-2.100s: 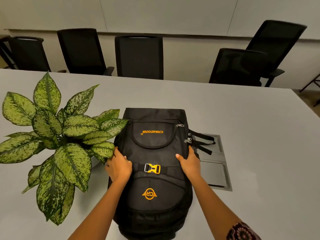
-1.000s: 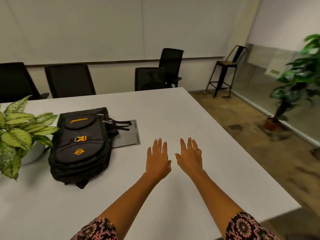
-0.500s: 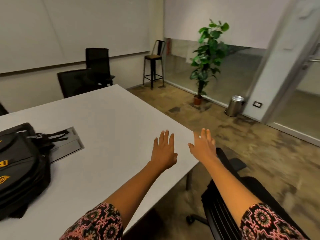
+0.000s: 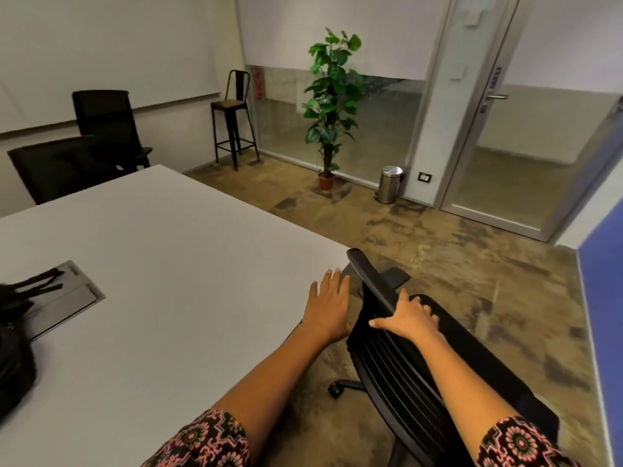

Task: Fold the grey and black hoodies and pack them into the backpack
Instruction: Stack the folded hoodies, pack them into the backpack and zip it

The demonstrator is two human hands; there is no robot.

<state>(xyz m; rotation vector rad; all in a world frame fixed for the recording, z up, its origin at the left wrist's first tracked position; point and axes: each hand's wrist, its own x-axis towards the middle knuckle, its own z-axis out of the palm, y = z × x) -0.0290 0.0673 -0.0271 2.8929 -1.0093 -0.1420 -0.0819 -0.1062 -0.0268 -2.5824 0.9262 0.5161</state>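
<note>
The black backpack (image 4: pixel 13 348) lies at the left edge of the view on the grey table (image 4: pixel 168 251), only partly in frame, its straps trailing over a metal cable hatch (image 4: pixel 64 298). No hoodie is in view. My left hand (image 4: pixel 327 308) hovers flat with straight fingers over the table's right edge and holds nothing. My right hand (image 4: pixel 408 318) rests on the top of the backrest of a black office chair (image 4: pixel 404 382), fingers curled over its rim and thumb spread to the left.
The office chair stands tight against the table's right side. Beyond it is open brown floor with a potted plant (image 4: pixel 332 96), a steel bin (image 4: pixel 389 183), a bar stool (image 4: pixel 234 112) and a glass door (image 4: pixel 505 146). Black chairs (image 4: pixel 101 123) line the table's far side.
My view has swung right, away from the backpack, which both hands let go of. My right hand has come down onto the chair's backrest, and my left hand has moved to the table's edge.
</note>
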